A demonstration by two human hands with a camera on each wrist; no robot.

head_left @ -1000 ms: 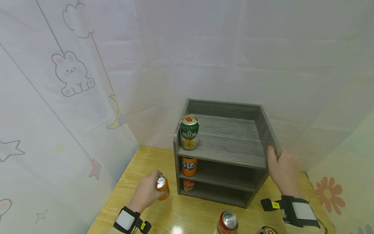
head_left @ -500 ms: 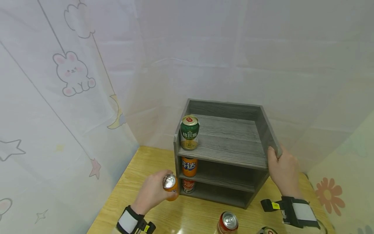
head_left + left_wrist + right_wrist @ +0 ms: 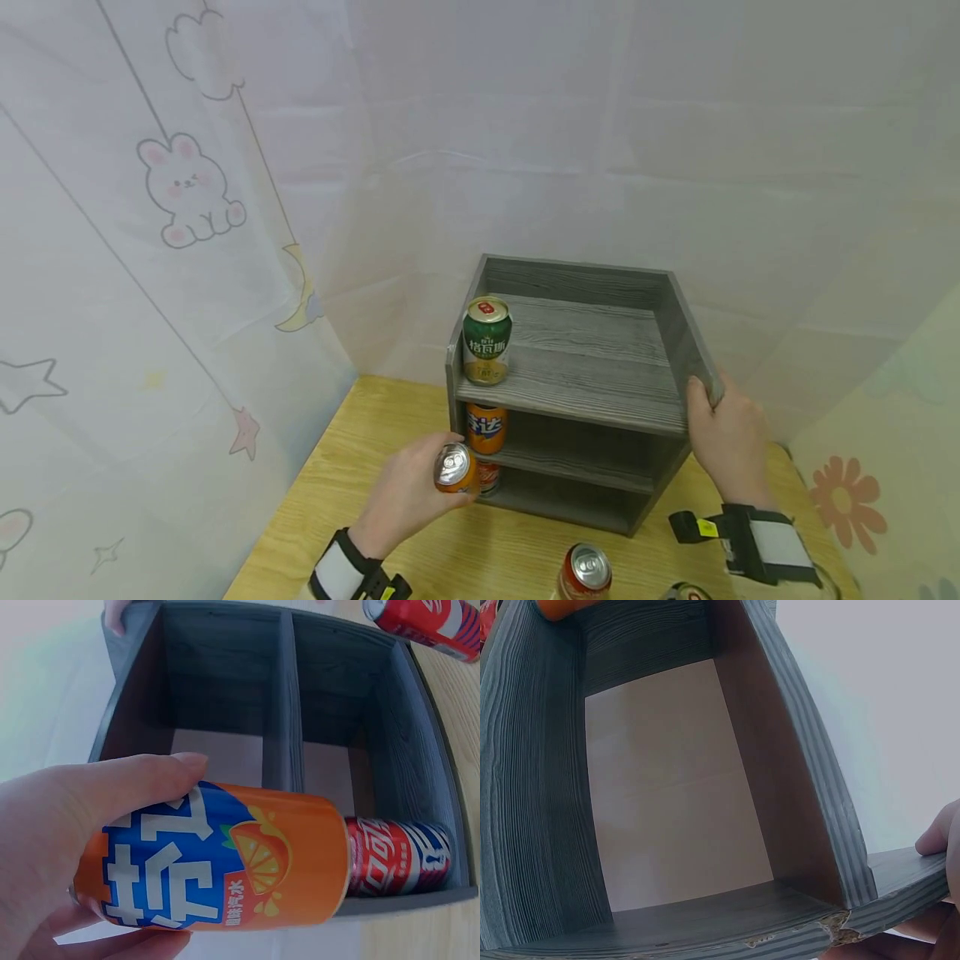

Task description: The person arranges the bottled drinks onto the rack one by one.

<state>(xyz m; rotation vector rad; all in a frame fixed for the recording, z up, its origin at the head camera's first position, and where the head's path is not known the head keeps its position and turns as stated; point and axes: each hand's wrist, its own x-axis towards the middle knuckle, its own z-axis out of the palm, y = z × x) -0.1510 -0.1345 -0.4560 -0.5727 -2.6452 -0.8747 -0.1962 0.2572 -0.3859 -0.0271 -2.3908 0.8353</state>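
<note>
My left hand [image 3: 416,492] grips an orange soda can [image 3: 455,468] in front of the left side of a grey wooden shelf [image 3: 577,408]. In the left wrist view the orange can [image 3: 292,859] lies across the picture, with thumb and fingers around its lower part. My right hand [image 3: 727,433] holds the top edge of the shelf's right side panel, thumb on the inner face. On the shelf, a green can [image 3: 487,342] stands on top, another orange can [image 3: 486,428] on the middle level, and a red can [image 3: 489,477], partly hidden, on the bottom.
A red cola can [image 3: 585,572] stands on the wooden table [image 3: 315,492] in front of the shelf. Farther right, a can with a pale top [image 3: 686,592] is cut off by the lower edge. Printed curtains [image 3: 420,208] hang behind and at both sides.
My left hand has carried the orange can rightward, from beside the shelf to its front left, where it now partly covers the bottom red can. The right hand has stayed on the side panel.
</note>
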